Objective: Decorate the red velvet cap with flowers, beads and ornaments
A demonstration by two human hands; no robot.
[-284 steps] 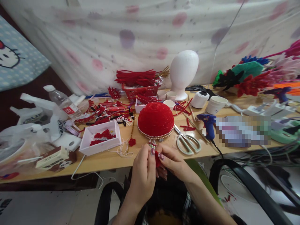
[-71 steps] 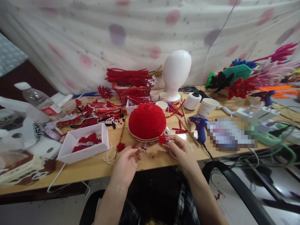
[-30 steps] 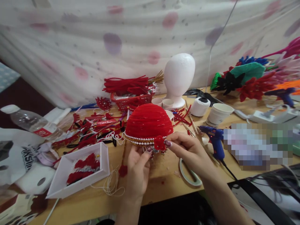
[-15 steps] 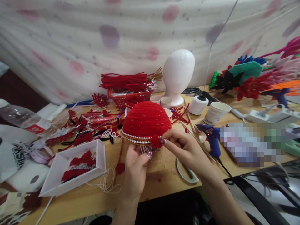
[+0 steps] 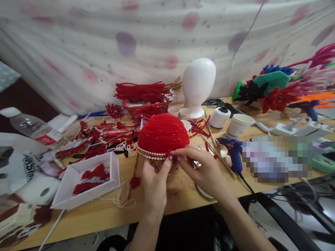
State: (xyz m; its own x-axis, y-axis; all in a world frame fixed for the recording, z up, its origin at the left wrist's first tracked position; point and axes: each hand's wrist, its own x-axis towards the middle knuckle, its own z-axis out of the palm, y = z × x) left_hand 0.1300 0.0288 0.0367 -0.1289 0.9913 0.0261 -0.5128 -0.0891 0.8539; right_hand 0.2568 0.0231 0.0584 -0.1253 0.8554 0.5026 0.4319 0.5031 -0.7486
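A red ribbed cap [image 5: 163, 134] with white pearl and gold trim along its lower edge is held up over the table. My left hand [image 5: 155, 177] grips the cap's lower rim from beneath, its thumb on the trim. The fingers of my right hand [image 5: 197, 165] are pinched at a small red flower [image 5: 169, 152] on the front rim, close to my left thumb. The flower is mostly covered by the fingertips. Silvery strands hang under the rim, partly hidden by my hands.
A white foam head [image 5: 199, 82] stands behind the cap. On the left are a white tray [image 5: 115, 170] of red pieces and a plastic bottle [image 5: 35, 127]. A blue glue gun [image 5: 235, 155], thread spool [image 5: 220, 117] and paper cups [image 5: 239, 125] are on the right.
My right hand has moved left and over the red flower, which was more exposed before. My left thumb has risen to the trim. The view has shifted slightly.
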